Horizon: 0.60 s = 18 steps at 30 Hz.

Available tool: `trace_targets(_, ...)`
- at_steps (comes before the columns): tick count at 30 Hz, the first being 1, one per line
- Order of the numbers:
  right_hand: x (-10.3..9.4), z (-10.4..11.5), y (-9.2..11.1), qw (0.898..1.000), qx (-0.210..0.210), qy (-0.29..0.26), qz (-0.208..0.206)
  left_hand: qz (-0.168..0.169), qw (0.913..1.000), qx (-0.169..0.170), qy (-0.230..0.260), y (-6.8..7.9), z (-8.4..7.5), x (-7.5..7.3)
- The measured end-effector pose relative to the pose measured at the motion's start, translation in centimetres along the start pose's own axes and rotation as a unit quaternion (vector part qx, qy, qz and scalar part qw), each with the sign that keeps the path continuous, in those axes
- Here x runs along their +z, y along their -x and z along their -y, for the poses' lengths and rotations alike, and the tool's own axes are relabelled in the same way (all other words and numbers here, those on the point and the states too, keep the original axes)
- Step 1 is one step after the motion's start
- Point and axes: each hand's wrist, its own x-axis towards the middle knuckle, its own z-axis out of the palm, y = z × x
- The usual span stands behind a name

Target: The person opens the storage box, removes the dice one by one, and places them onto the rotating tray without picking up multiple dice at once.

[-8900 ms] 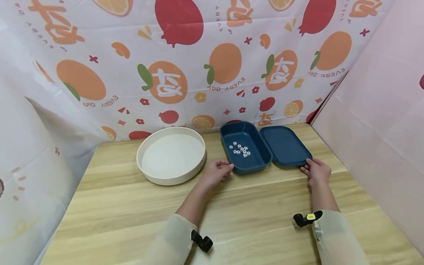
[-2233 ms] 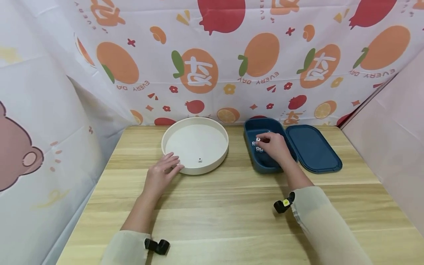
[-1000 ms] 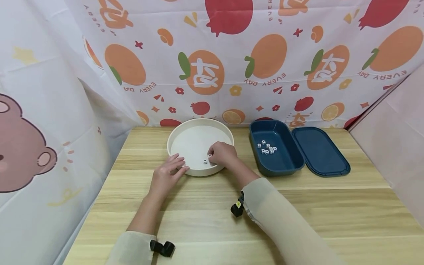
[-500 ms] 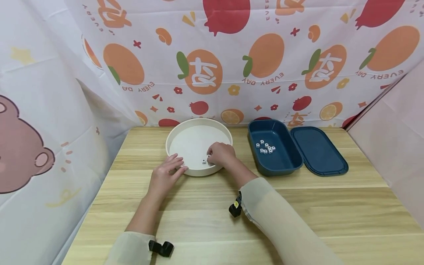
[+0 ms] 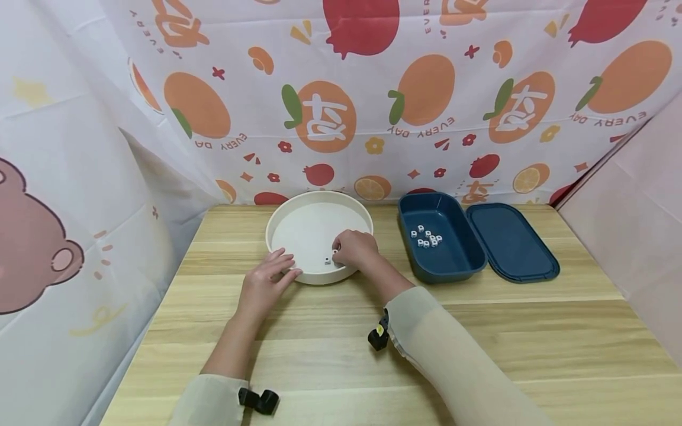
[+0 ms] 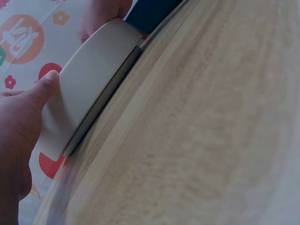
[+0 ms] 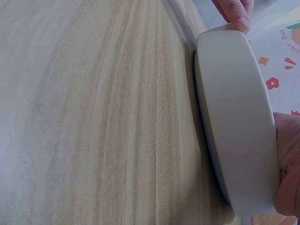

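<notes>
In the head view, a round cream tray (image 5: 306,228) stands at the back of the wooden table. My left hand (image 5: 263,283) rests at its near left rim, fingers loosely extended over the edge; the left wrist view shows its thumb (image 6: 48,80) touching the rim. My right hand (image 5: 356,248) reaches over the near right rim with curled fingers, pinching a small white die at the tray floor, mostly hidden by the fingertips. Another white die (image 5: 327,261) lies just left of it. Several more white dice (image 5: 427,238) lie in a dark blue rectangular box (image 5: 453,266) to the right.
A dark blue lid (image 5: 514,244) lies flat right of the box. Behind the table (image 5: 319,355) hangs a fruit-print cloth (image 5: 367,100), and pale cloths close off both sides. Each sleeve cuff carries a small black camera.
My right hand has gone from the lid into the blue box, then left into the tray with a die. My left hand has moved from the box to the tray rim. Little differs over the last second.
</notes>
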Motion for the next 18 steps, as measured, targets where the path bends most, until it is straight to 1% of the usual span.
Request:
trace_targets(2,-0.1,-0.3,0.1,0.999,-0.019,-0.022,-0.013,0.005,1.0000,-0.003,-0.003,-0.1,0.0,-0.1)
trace_targets(5,0.0,-1.3,0.9,0.994,-0.048,-0.092,-0.039,0.012,0.9998,-0.013,-0.008,0.3,-0.1,0.0)
trace_targets(6,0.0,-1.8,1.3,0.990,-0.058,-0.117,-0.050,0.014,0.9997,-0.017,-0.009,0.4,-0.2,0.0)
trace_targets(8,-0.3,-2.8,2.2,0.980,-0.076,-0.168,-0.079,0.013,0.9996,-0.023,-0.013,0.7,-0.2,0.1)
trace_targets(9,-0.6,-3.4,2.7,0.974,-0.081,-0.190,-0.093,0.012,0.9995,-0.026,-0.013,0.8,-0.2,0.2)
trace_targets(10,-1.1,-4.0,3.2,0.969,-0.088,-0.202,-0.112,0.011,0.9994,-0.028,-0.013,0.8,-0.2,0.2)
trace_targets(12,-2.5,-5.4,4.0,0.960,-0.101,-0.211,-0.151,0.007,0.9995,-0.029,-0.012,0.7,-0.2,0.1)
trace_targets(14,-4.3,-7.2,4.6,0.955,-0.109,-0.202,-0.186,0.005,0.9996,-0.027,-0.010,0.5,-0.1,0.1)
trace_targets(16,-6.1,-9.4,5.1,0.955,-0.101,-0.183,-0.212,0.002,0.9997,-0.023,-0.009,0.3,0.0,0.2)
trace_targets(18,-7.7,-12.1,5.3,0.958,-0.078,-0.166,-0.223,0.001,0.9997,-0.022,-0.009,0.1,0.1,0.2)
